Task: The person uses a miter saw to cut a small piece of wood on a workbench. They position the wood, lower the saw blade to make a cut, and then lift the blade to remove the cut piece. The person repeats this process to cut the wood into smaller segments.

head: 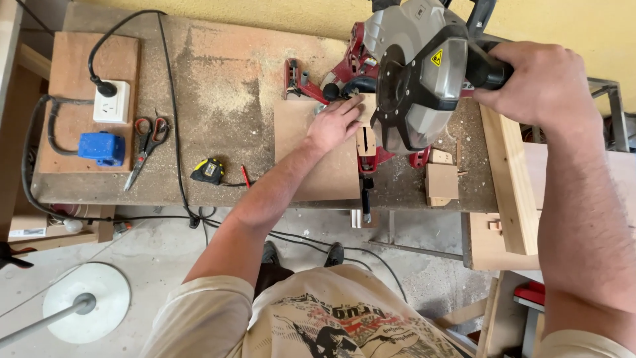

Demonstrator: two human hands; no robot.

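My left hand (pixel 336 122) lies flat and open on the board (pixel 318 156), my right hand (pixel 540 83) is closed around the saw (pixel 414 73) handle (pixel 487 69)

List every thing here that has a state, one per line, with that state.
Left hand: flat, pressing the board.
Right hand: closed around the saw handle.
Saw: head raised above the board, guard covering the blade.
Board: flat on the saw base.
Plug: pushed into the socket.
Scissors: shut, lying flat.
Tape measure: retracted.
Offcuts: loose on the bench.
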